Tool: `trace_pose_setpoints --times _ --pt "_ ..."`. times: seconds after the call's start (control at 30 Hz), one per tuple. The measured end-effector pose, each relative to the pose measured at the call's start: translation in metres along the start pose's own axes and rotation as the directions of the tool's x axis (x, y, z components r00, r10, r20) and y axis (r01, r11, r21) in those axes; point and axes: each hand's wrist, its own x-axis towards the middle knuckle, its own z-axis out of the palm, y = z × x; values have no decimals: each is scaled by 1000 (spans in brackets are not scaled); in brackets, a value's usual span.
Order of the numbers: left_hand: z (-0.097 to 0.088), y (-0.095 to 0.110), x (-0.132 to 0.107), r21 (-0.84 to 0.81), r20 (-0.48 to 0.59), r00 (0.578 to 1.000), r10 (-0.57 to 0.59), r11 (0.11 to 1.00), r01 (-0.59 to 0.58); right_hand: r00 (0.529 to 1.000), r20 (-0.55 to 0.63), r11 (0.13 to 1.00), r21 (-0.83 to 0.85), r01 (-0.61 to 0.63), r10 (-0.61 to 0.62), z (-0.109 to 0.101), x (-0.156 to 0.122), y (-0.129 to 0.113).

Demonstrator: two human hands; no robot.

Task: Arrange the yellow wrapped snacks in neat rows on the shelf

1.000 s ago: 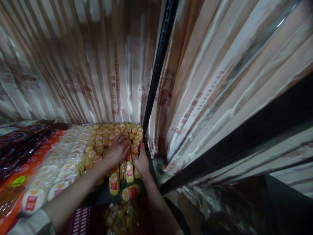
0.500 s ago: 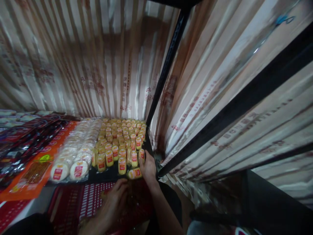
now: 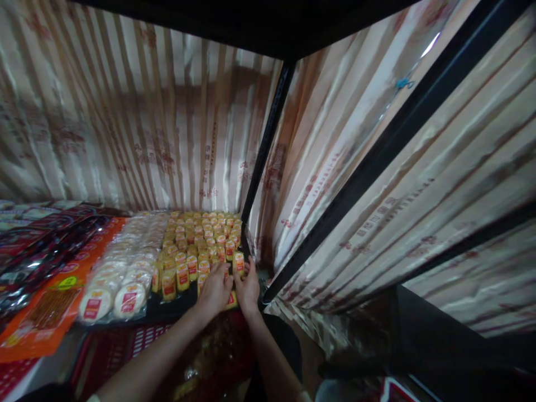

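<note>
Rows of small yellow snack packets (image 3: 196,243) with red labels stand upright on a dark shelf (image 3: 171,304). My left hand (image 3: 215,289) and my right hand (image 3: 248,285) meet at the front right end of those rows, beside the black corner post (image 3: 262,162). Both hands have their fingers curled onto packets in the front row. A yellow packet (image 3: 230,301) lies flat between and under the two hands. What exactly each hand grips is hidden by the fingers.
Round white cakes in clear wrap (image 3: 121,279) lie left of the yellow packets, then orange flat packs (image 3: 48,304) and dark packs (image 3: 37,240). A red basket (image 3: 125,346) sits below the shelf front. Striped plastic sheeting (image 3: 159,128) walls the back and right. A black frame bar (image 3: 377,151) slants right.
My left hand rose from the red basket back up to the front row of yellow packets, next to my right hand. The view tilted up slightly.
</note>
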Motion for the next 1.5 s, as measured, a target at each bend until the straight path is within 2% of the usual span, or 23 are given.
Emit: trace_pose_setpoints --times 0.07,0.2,0.43,0.57,0.67,0.87,1.0,1.2,1.5 --pt "3 5 24 22 -26 999 -28 999 28 998 -40 996 72 58 -55 1 2 1" --pt "10 8 62 38 10 997 -72 997 72 990 -88 985 121 123 -112 5 13 4" --pt "22 7 116 92 -14 996 -84 992 85 974 -149 984 32 178 -171 21 32 13" --pt "28 11 145 165 -69 995 -66 983 77 971 -89 975 -17 220 -221 29 38 12" --pt "34 14 162 234 -49 997 -63 969 73 982 -35 982 -5 188 -188 31 45 10" --pt "43 17 184 303 35 999 -28 953 16 993 -28 993 29 114 -113 37 60 12" --pt "43 21 198 350 135 991 16 935 -62 996 -29 996 31 83 -83 43 62 13" --pt "48 21 219 380 210 975 70 913 -148 999 -49 999 46 27 -25 48 62 14" --pt "50 14 220 445 286 956 66 874 -194 1000 -22 996 87 -2 3 54 67 20"
